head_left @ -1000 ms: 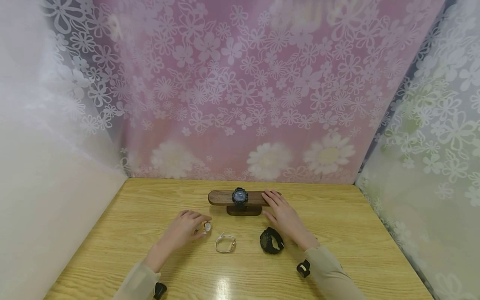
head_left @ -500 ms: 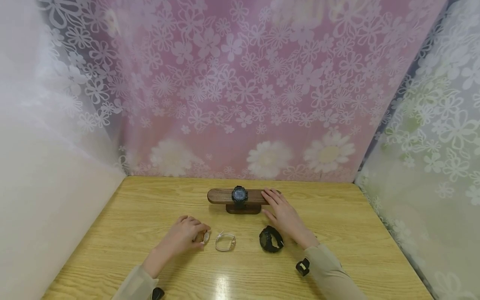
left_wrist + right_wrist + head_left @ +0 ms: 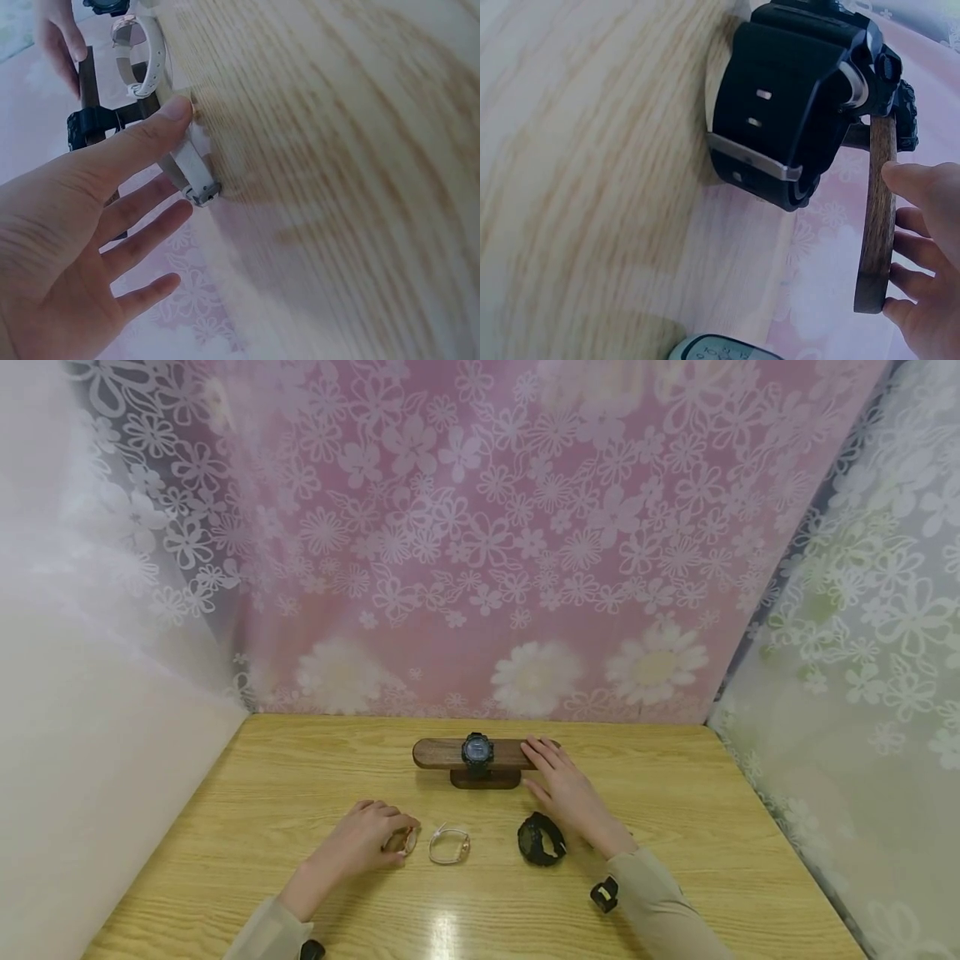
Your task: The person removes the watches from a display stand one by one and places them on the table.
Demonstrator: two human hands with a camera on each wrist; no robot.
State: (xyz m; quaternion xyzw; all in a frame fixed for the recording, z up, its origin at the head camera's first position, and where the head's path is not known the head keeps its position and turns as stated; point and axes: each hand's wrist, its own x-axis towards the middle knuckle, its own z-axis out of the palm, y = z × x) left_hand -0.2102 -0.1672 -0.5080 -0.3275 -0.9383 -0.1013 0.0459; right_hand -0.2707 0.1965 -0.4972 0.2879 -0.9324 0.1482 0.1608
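My left hand [image 3: 358, 839] pinches a small white-strapped wristwatch [image 3: 193, 166] between thumb and fingers, low at the table surface. Its case [image 3: 410, 841] shows at the fingertips in the head view. My right hand [image 3: 570, 793] holds the right end of a dark wooden watch stand [image 3: 442, 754], thumb in front and fingers over the bar. A black wristwatch [image 3: 477, 749] is strapped round the middle of that bar. Beside the left hand, a second white-strapped wristwatch [image 3: 449, 846] stands on its edge. A large black wristwatch [image 3: 542, 840] lies near my right forearm.
Part of a pale-dialled watch [image 3: 724, 349] shows at the bottom of the right wrist view. The wooden table [image 3: 360, 918] ends at a pink flowered curtain [image 3: 480, 568] behind, with pale sheets on both sides.
My left hand has moved slightly down toward me with the white-strapped wristwatch, whose face has turned more sideways. The right hand has stayed on the stand.
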